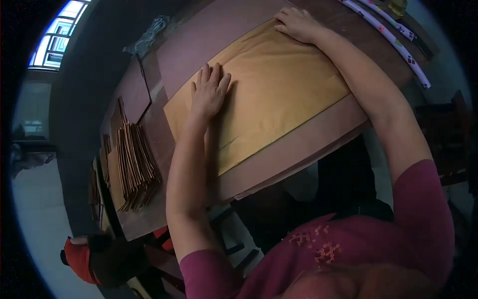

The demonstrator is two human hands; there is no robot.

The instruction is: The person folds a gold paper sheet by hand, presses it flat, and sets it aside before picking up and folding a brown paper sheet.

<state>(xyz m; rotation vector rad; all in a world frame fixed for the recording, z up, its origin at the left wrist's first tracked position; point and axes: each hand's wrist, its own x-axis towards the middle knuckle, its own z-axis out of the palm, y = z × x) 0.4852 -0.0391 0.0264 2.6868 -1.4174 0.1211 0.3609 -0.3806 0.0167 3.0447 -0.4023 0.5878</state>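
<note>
A large yellow-brown paper sheet [279,89] lies over bigger brownish sheets [308,130] on the table. My left hand [211,92] rests flat on the left part of the yellow-brown sheet, fingers spread. At the sheet's far right corner, my right hand [297,25] lies on its edge with the fingers apart and slightly bent. Neither hand grips anything that I can see.
A fanned stack of folded brown paper pieces [137,167] stands on the table's left side. Crumpled clear plastic [149,36] lies at the far edge. Patterned white rolls [388,37] are at the far right. Red and dark cloth [79,261] shows at lower left.
</note>
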